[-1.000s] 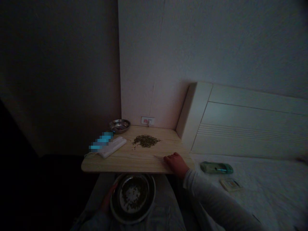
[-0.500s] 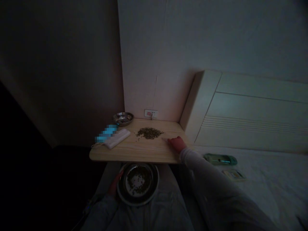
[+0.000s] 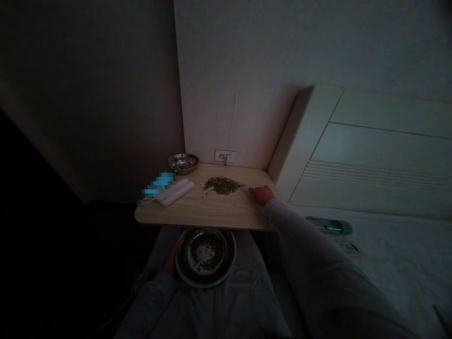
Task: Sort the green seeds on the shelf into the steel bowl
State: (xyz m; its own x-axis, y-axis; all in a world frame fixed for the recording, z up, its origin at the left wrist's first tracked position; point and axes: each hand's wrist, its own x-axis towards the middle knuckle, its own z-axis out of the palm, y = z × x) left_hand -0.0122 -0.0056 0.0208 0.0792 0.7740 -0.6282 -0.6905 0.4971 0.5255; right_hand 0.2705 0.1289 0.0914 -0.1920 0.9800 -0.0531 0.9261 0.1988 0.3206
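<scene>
The wood-grained tabletop (image 3: 212, 209) had rounded corners, with bare wood along its front edge. Below that edge my left hand (image 3: 172, 258) was clamped on the rim of the round, shiny metal bowl (image 3: 205, 258). Small, dark grains (image 3: 223, 185) lay loosely heaped above; my right hand (image 3: 262, 194) pinched a thin, pale piece (image 3: 245, 189) just beside them.

Dim room corner, low cool light.
Plain pale grey wall (image 3: 240, 61), centre to upper right; dark, shadowed wall (image 3: 92, 94) at left. White rectangular plastic socket plate (image 3: 225, 156) low on the pale wall, mid-frame, just above the light wood-grain tabletop with rounded corners (image 3: 197, 212). Off-white panelled headboard (image 3: 381, 141) at right, horizontal grooves; white bed cover (image 3: 399, 254) below it, lower right. Lower left nearly black, floor unreadable.
</scene>
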